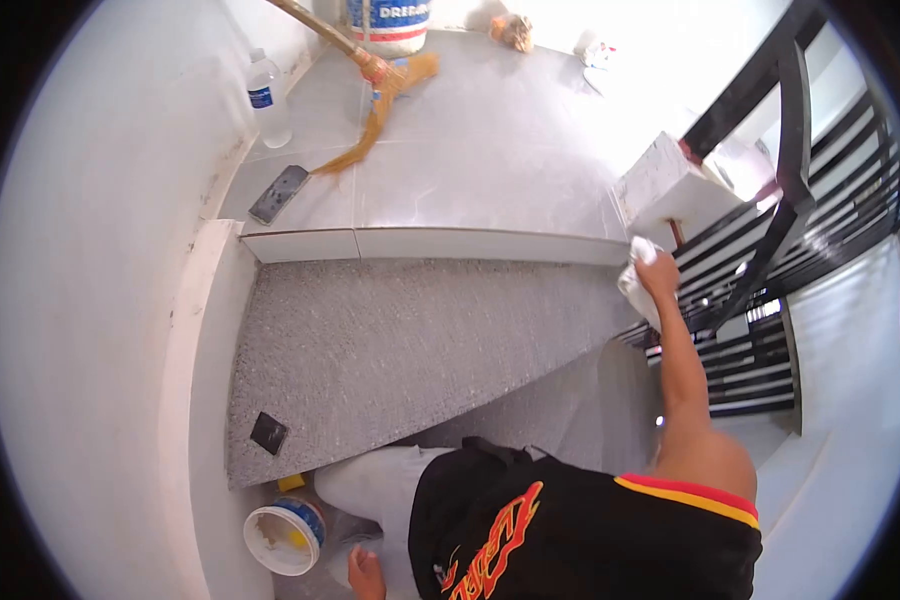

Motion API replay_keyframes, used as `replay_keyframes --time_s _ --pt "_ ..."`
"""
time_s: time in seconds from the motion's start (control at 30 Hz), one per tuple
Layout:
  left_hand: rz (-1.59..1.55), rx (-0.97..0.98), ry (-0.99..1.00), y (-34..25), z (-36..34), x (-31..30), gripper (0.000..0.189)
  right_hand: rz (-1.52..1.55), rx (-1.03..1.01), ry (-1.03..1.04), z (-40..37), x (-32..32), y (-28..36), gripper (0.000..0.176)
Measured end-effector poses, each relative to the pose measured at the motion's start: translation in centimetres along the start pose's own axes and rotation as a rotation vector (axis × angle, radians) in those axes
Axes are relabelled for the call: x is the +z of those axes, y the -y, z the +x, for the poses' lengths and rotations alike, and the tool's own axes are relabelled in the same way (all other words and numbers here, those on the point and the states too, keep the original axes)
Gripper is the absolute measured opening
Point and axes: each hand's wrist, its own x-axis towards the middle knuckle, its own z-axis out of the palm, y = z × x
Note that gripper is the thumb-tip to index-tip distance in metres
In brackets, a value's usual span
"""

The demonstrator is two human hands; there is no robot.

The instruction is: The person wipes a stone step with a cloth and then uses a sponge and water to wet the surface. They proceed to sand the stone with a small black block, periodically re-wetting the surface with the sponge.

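Right hand [656, 275] — I'm gripping the white cloth [640, 286] with it, beside the black railing [745, 265]; left hand [366, 573] is hovering near the small bucket [264, 556], can't tell open or closed.

Open way over step [420, 330] across middle, from near 9 o'clock toward 3; only dark square [269, 433] sits on it, at 8. Raised edge [470, 245] crosses at 12. Landing [490, 150] open at 12 to 1; broom [380, 100] blocks 11, big bucket [390, 25] behind it. Bottle [268, 105] and phone [279, 195] crowd 10 beside wall [100, 300]. White block [670, 185] stands at 2, black railing [792, 195] shuts off 2 to 3, narrow gaps between bars. Small bucket [285, 538] obstructs 7.
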Motion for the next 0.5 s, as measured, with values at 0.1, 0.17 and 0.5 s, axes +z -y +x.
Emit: replay_keyframes --time_s 0.1,0.17,0.5 --pt "-0.079 -0.001 -0.001 1.2 0.1 0.7 0.040 0.141 -0.159 -0.277 -1.7 -5.0 3.5 0.045" --pt "0.035 0.040 0.055 0.2 0.7 -0.3 0.039 0.175 -0.252 -0.382 -0.2 -6.5 6.6 0.049" --pt "0.154 -0.168 -0.116 0.3 -3.3 -2.2 0.036 0.055 -0.239 0.067 14.9 9.8 14.3 0.093"
